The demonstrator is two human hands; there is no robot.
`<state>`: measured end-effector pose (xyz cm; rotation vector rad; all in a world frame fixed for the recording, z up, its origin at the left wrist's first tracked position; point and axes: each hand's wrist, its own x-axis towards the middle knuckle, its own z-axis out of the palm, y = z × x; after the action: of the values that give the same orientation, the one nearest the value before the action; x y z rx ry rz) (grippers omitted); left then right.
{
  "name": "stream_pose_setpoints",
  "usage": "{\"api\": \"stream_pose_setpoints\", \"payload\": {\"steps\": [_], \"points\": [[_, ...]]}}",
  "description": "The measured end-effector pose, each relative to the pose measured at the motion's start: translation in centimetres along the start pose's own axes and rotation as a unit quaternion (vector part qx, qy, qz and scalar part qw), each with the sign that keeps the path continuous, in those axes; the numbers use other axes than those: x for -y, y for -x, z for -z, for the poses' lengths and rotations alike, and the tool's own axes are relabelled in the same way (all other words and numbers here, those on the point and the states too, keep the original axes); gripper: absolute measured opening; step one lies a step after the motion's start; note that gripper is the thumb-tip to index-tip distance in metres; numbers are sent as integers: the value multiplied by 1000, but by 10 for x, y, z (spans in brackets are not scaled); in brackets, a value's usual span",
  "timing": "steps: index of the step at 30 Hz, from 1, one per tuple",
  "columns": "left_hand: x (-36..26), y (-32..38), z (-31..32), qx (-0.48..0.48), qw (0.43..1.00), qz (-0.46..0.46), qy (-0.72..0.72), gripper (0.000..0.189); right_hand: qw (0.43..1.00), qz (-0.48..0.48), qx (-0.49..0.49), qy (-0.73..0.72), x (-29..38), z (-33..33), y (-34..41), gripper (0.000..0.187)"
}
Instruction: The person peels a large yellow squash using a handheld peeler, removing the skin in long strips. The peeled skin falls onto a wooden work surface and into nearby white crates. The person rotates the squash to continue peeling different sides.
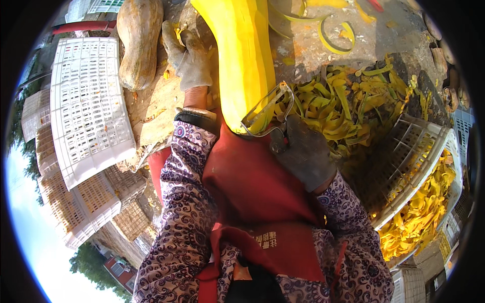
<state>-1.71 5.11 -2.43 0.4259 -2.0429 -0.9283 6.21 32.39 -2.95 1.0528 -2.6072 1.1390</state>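
Note:
A long peeled yellow squash point(244, 64) lies lengthwise before me, its near end against my red apron point(246, 170). My right hand point(305, 149), in a dirty grey glove, is closed around the handle of a wide wire-framed peeler point(292, 100). The peeler's frame crosses the near end of the squash, where a little green shows. To the left of the squash, my left hand point(191, 62) wears a pale knit glove. Its fingers are apart and hold nothing, and a narrow gap separates it from the squash. An unpeeled tan squash point(140, 41) lies beyond it on the left.
Green and yellow peelings point(341, 98) are heaped to the right. Nearer me on that side, a tilted white plastic crate point(411, 166) holds yellow peel shavings point(420, 212). A white slatted crate point(89, 102) stands at left, with more crates behind. A peel strip point(337, 51) curls farther off.

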Motion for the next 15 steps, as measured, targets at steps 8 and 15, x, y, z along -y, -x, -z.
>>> {"api": "stream_pose_setpoints", "payload": {"steps": [8,15], "points": [[-122,-73,-9,345,848,-398,-62,31,999,-18,26,-5,5,10,-4,19],[-111,-68,-20,426,808,-371,-168,22,995,-45,85,-34,0,7,2,12]]}}
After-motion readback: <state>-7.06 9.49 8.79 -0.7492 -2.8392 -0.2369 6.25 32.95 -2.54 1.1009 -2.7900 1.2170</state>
